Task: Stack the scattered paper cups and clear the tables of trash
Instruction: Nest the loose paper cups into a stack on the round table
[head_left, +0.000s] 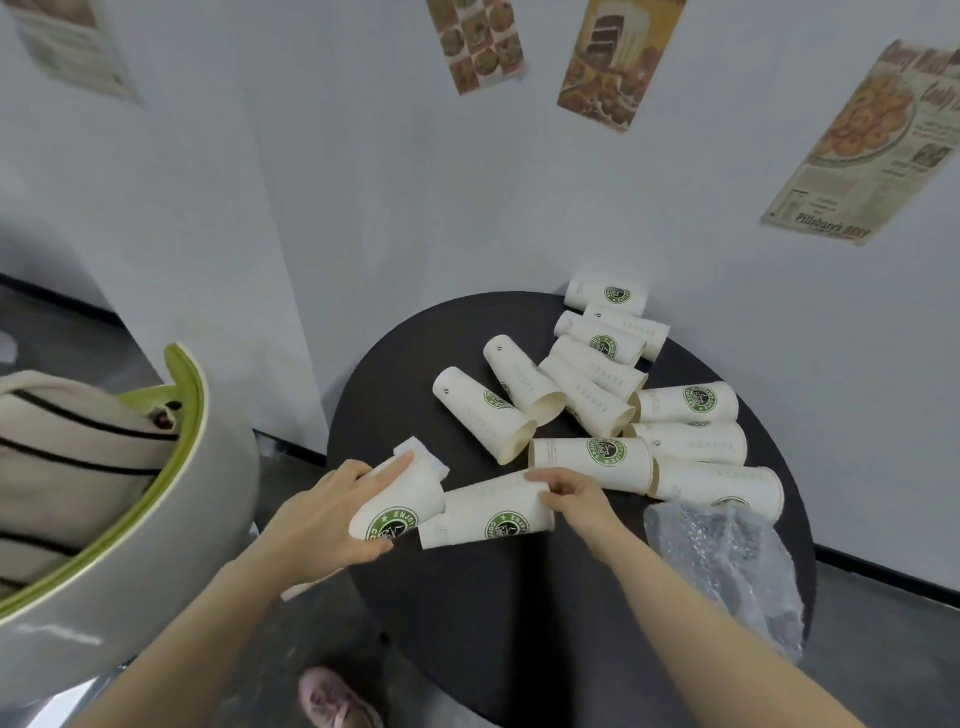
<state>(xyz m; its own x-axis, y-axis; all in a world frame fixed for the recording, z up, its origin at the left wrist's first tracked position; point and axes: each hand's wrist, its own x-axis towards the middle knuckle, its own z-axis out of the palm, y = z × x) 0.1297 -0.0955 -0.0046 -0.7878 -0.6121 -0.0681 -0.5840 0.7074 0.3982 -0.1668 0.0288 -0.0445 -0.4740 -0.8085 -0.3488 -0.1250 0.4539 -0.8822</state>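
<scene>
Round table (519, 623), matte black top, set against a pale wall; on it a scatter of tapered white paper cups (597, 384), all lying on their sides, smooth card with a green round logo, rolled rims, some overlapping at the far right.

Left hand (332, 519) grips one cup (400, 504) at the table's near left edge, fingers curled round its wall, forefinger stretched along the top; the cup is tilted, its open mouth toward a second cup (488, 512) lying flat just beside it.

Right hand (571, 496) pinches that second cup near its far end, thumb and fingers bent over the card; the two cups touch, whether one has entered the other I cannot tell.

White paper napkin (421, 454), flat and square-cornered, peeks out behind the left-hand cup; crumpled clear bubble wrap (727, 561), glossy and pimpled, sags over the table's right edge.

To the left, a grey tub chair (156, 545) with a lime-green inner rim; on its seat a cream cloth bag (67, 447) with thin black stripes; yellowed baking posters (862, 140) on the wall; one pink shoe (332, 699) on the grey floor.
</scene>
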